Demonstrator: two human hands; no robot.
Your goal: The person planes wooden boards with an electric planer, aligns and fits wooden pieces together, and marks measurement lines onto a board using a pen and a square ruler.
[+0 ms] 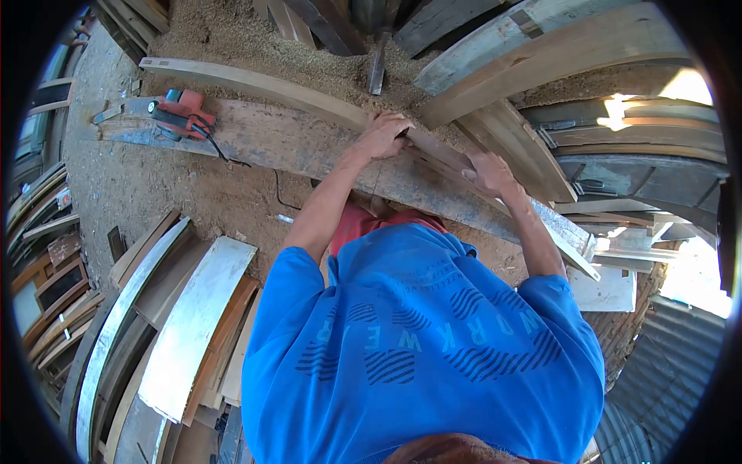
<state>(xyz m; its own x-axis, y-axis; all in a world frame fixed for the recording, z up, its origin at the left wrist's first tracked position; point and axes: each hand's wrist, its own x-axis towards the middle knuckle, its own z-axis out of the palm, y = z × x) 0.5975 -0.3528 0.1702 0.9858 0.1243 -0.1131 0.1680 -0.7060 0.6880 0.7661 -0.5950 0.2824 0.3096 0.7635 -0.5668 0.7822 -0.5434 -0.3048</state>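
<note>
At the near left, curved boards are lying stacked together, probably because their matching bends are letting them nest. Farther off, a red power tool is resting on the left part of the counter, seemingly parked there to leave both hands free, with its dark cord trailing toward the near edge. A long wooden strip is running along the counter from the far left toward the near right, its narrow edge apparently facing up so that both hands can reach it. Around its middle, the left hand is curling over the strip, its grip closing with the fingers bent across the top. Just to the right, the right hand is gripping the same strip, knuckles folded, little gap showing; its thumb's exact contact is staying hidden. Both are probably steadying the piece. At the far right, broad planks are lying beyond the counter.
</note>
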